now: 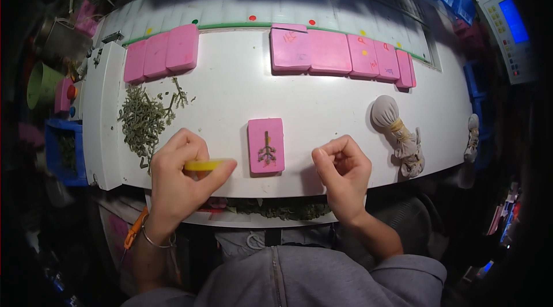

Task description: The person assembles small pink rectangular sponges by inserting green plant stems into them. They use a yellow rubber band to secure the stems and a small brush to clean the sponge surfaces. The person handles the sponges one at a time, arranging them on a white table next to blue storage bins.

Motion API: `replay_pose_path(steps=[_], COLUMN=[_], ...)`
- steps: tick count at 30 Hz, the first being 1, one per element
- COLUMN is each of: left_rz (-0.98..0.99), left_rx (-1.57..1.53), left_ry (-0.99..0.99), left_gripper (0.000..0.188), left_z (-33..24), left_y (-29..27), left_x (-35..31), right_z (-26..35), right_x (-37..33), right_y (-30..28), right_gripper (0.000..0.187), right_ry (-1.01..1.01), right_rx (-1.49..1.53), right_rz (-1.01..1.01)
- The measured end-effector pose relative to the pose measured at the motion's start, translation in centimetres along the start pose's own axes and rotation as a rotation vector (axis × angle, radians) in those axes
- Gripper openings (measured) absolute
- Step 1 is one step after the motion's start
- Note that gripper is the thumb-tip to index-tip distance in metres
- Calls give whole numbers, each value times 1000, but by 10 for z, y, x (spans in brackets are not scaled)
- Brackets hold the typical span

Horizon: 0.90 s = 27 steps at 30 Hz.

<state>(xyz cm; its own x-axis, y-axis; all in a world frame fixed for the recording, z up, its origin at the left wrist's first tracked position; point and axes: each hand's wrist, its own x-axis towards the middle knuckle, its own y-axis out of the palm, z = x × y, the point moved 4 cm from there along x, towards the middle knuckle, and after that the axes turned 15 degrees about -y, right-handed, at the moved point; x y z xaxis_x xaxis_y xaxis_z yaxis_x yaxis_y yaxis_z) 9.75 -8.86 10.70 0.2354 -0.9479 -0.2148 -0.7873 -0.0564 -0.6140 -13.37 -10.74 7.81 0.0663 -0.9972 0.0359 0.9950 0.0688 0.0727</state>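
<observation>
While one pink block (266,146) near the table's (322,114) front edge already bears a sprig, a yellow disc (206,165) is pinched in the left hand (178,177), the right hand (344,171) is curled empty, and the green pile (143,120) remains unplaced.

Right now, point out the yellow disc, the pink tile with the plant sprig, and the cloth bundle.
yellow disc (206,165), head view, its front edge.
pink tile (266,128), head view, bare upper part.
cloth bundle (385,111), head view, rounded head.

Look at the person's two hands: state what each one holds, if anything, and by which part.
The left hand pinches a flat yellow disc by its near edge, between thumb and fingers. The right hand is loosely curled; whether it holds anything cannot be told.
</observation>
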Motion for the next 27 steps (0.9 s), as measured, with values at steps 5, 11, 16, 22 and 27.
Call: replay_pose_path(steps=[5,11,16,22,27], left_rz=[-123,-200,-126,141,95], left_rx=[184,520,700,589,384], left_ry=[30,41,364,400,431], left_gripper=[35,39,81,75,71], left_z=[-7,-25,-64,-56,-56], left_y=[7,8,21,52,50], left_x=[10,2,2,12,5], right_z=[-15,-16,-16,-22,-19], right_x=[8,13,16,12,9], right_y=[-1,-1,-2,-6,-7], right_gripper=[12,12,12,11,9], right_ry=[-63,-93,-129,-51,66], right_rx=[-150,-290,-348,-218,-7], right_rz=[-4,47,42,29,59])
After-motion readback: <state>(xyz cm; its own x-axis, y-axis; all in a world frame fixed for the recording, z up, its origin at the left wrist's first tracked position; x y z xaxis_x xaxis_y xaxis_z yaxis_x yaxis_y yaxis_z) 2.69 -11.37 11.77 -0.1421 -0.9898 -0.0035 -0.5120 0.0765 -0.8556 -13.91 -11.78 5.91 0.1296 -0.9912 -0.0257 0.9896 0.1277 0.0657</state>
